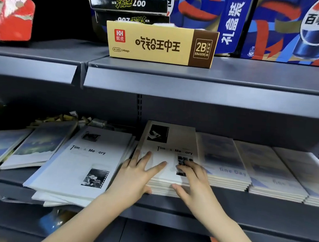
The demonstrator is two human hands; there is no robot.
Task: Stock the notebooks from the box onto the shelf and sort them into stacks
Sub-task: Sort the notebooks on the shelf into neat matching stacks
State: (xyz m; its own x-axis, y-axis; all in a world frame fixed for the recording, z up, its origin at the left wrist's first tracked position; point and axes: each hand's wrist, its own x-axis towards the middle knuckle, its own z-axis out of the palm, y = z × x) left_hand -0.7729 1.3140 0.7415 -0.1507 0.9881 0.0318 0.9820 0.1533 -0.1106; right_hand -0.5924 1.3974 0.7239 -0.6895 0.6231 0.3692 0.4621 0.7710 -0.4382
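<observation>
A neat stack of white "Time & Memory" notebooks (169, 141) lies in the middle of the grey shelf (262, 213). My left hand (136, 174) rests on its top cover with fingers spread, thumb at the stack's front edge. My right hand (192, 179) lies flat on the cover's right part, thumb against the front edge. To the left a looser, skewed pile of the same notebooks (82, 160) overhangs the shelf front. Right of my hands sit three stacks of blue "fine Day" notebooks (226, 163). Blue-and-yellow notebooks (37, 145) lie slanted at far left.
The upper shelf (196, 89) hangs low over the notebooks and carries a tan eraser carton (161, 43), black boxes (128, 4), a red box (9, 15) and blue soda cartons (297, 30). Small clutter (68, 118) lies at the shelf's back left.
</observation>
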